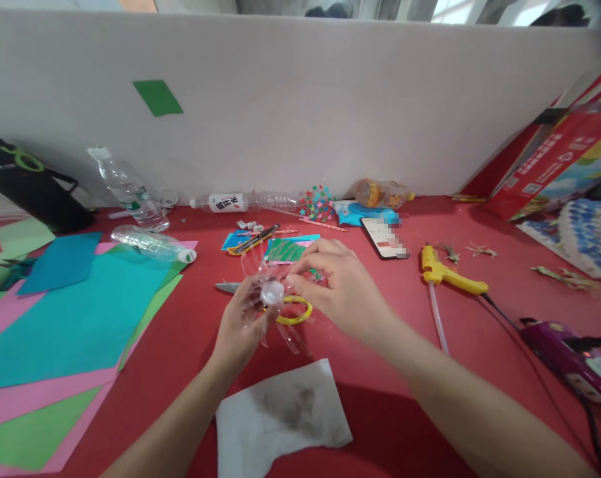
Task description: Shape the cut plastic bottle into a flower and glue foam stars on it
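Observation:
My left hand [240, 325] is closed around a clear plastic bottle top [271, 292] with a white cap, its body cut into splayed strips. My right hand [337, 282] pinches one of those strips at the cap's right side. Under both hands lie scissors with a yellow handle loop [296, 312] and a grey blade tip [226, 287] poking out to the left. A stained white paper sheet [283, 411] lies on the red table [390, 411] just in front of my hands.
Coloured paper sheets [66, 318] cover the left. Clear bottles [151, 242] lie behind them and along the white partition [280, 99]. A phone [384, 238], a yellow glue gun [449, 273], a purple power strip [574, 358] and red boxes [554, 159] sit right.

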The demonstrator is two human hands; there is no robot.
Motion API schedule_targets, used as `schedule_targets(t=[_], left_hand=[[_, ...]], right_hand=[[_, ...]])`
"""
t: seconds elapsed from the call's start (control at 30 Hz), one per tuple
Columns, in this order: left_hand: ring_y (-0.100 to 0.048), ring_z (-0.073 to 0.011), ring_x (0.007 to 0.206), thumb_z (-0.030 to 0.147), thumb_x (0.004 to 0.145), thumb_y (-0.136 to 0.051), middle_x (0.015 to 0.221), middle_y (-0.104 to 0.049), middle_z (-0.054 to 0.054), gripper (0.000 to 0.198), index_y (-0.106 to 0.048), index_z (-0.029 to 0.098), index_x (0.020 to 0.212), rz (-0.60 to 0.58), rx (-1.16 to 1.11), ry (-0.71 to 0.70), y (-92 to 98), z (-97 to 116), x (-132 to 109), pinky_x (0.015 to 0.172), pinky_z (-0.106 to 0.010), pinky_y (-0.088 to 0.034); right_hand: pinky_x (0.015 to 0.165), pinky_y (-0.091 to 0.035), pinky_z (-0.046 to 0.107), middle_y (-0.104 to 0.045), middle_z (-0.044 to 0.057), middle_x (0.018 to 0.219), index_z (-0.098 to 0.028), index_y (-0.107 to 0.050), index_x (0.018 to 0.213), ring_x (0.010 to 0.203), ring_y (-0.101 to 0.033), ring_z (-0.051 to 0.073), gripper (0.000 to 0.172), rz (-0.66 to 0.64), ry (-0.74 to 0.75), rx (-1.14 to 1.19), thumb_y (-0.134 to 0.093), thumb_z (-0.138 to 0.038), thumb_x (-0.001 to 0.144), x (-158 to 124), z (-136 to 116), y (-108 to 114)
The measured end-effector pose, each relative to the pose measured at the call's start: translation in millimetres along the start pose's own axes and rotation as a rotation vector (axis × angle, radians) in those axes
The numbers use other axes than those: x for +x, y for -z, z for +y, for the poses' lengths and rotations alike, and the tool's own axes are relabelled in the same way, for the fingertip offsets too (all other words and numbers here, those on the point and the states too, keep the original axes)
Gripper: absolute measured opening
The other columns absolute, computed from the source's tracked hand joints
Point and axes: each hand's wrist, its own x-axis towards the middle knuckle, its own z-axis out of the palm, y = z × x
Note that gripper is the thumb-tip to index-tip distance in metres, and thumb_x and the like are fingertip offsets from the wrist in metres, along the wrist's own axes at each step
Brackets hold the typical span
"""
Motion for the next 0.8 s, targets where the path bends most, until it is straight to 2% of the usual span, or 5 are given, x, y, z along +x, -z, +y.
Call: schedule_targets(t=[0.2,0.37,0.63,0.8], left_hand=[[-0.069,-0.0217,0.094,0.033,0.071,-0.077,0.106,-0.071,-0.007,0.036,-0.063,0.022,0.103,-0.083,-0.020,-0.027,-1.1,5.8,-1.6,0.083,-0.032,-0.055],[-0.067,-0.0189,0.086,0.032,0.071,-0.078,0.096,-0.069,-0.004,0.033,-0.063,0.023,0.099,-0.070,0.004,-0.050,1.4,-1.2,1.0,0.079,-0.030,-0.055],[-0.066,-0.0160,0.083,0.028,0.071,-0.077,0.094,-0.067,-0.002,0.031,-0.061,0.023,0.097,-0.069,0.055,-0.058,2.4,-2.5,4.7,0.075,-0.027,-0.053],[-0.066,-0.0164,0.084,0.028,0.068,-0.078,0.097,-0.066,-0.002,0.036,-0.061,0.022,0.098,-0.024,0.083,-0.017,1.0,-0.2,2.8,0.076,-0.028,-0.053]], right_hand=[[0.088,-0.039,0.036,-0.065,0.000,0.091,-0.022,-0.068,0.075,0.095,-0.056,0.018,0.009,-0.068,0.023,-0.007,-0.065,-0.020,0.084,1.8,5.4,9.0],[0.086,-0.042,0.032,-0.067,-0.001,0.091,-0.023,-0.068,0.079,0.096,-0.058,0.016,0.008,-0.117,0.052,0.024,-0.063,-0.023,0.086,2.1,8.4,17.8],[0.080,-0.044,0.027,-0.069,-0.003,0.090,-0.022,-0.066,0.083,0.087,-0.061,0.013,0.006,0.059,0.089,0.043,-0.061,-0.022,0.087,2.8,5.6,44.4],[0.071,-0.043,0.024,-0.067,-0.004,0.079,-0.020,-0.064,0.073,0.077,-0.058,0.010,0.013,0.045,0.113,0.017,-0.061,-0.017,0.085,0.9,-3.5,50.0]])
